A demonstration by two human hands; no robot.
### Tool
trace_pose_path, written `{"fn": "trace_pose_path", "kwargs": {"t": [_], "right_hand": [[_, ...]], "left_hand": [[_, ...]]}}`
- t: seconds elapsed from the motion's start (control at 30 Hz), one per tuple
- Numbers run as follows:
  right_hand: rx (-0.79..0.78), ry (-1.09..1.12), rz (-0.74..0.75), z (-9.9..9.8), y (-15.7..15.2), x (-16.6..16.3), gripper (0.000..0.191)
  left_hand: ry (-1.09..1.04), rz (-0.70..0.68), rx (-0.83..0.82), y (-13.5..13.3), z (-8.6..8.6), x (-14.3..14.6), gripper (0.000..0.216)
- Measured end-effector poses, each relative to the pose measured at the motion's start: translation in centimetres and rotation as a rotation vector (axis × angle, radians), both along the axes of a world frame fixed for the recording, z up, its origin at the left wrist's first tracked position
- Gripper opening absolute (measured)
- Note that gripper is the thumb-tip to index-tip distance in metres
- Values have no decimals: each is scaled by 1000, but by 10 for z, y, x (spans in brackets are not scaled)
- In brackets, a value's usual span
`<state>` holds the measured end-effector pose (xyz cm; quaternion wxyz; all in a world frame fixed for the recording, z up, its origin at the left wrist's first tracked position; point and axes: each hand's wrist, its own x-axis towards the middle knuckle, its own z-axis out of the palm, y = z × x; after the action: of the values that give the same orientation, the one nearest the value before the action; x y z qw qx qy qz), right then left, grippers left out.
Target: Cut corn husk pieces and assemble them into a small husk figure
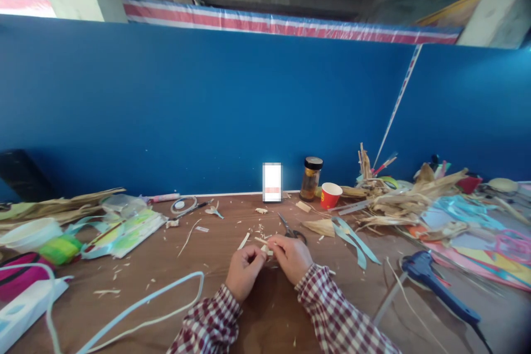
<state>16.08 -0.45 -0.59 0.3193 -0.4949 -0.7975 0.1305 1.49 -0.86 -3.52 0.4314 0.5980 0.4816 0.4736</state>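
My left hand [245, 272] and my right hand [292, 259] meet over the middle of the brown table. Thumb and fingers of both are pinched on a small pale strip [261, 241], which looks like dried plant husk; the fingertips hide part of it. Just beyond my right hand lie dark-handled scissors [296, 234], blades pointing away. Pale scraps and shavings [244, 240] are scattered around my fingers. A flat piece of dried husk [319, 227] and a light blue ribbon [352, 243] rest to the right of the scissors.
A blue glue gun [440, 285] lies at the right, near piled husks [398, 202] and coloured paper. A lidded jar [311, 180] and a red paper cup [331, 196] stand at the back. White cable [153, 296] and a power strip [31, 310] occupy the left front.
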Motion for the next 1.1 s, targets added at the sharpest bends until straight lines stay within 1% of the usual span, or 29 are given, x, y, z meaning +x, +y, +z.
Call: {"fn": "trace_pose_path", "kwargs": {"t": [0.07, 0.1, 0.2, 0.23, 0.3, 0.33, 0.4, 0.47, 0.6, 0.7, 0.8, 0.97, 1.1], "right_hand": [[3, -31, -40, 0, 3, 3, 29], [1, -52, -85, 0, 6, 7, 30], [-33, -121, -314, 0, 14, 22, 31], [-42, -136, -394, 1, 17, 28, 30], [-42, -145, -495, 0, 20, 35, 29], [-34, -146, -505, 0, 20, 36, 29], [-5, -152, -466, -3, 19, 34, 28], [28, -172, -399, -6, 16, 27, 27], [65, -219, -336, -11, 10, 16, 29], [64, -234, -311, -11, 7, 13, 31], [62, -231, -285, -11, 6, 12, 31], [50, -228, -268, -11, 6, 11, 32], [45, -232, -265, -12, 7, 11, 32]], "left_hand": [[12, -1, 20, -3, 3, 0, 27], [14, -7, 32, -4, 5, 0, 27], [-18, -42, 43, -8, 11, 0, 26], [-37, -31, 31, -8, 12, -1, 26], [-20, 63, 27, -5, 13, -5, 29], [31, 132, 44, -3, 12, -8, 30], [206, 265, 109, 2, 10, -15, 30], [397, 321, 154, 5, 10, -21, 29], [770, 320, 104, 3, 14, -23, 29], [950, 288, 70, -1, 17, -19, 29], [1013, 251, 73, -2, 16, -18, 29], [1006, 238, 76, -2, 13, -18, 25], [1023, 245, 86, -3, 17, -16, 24]]}}
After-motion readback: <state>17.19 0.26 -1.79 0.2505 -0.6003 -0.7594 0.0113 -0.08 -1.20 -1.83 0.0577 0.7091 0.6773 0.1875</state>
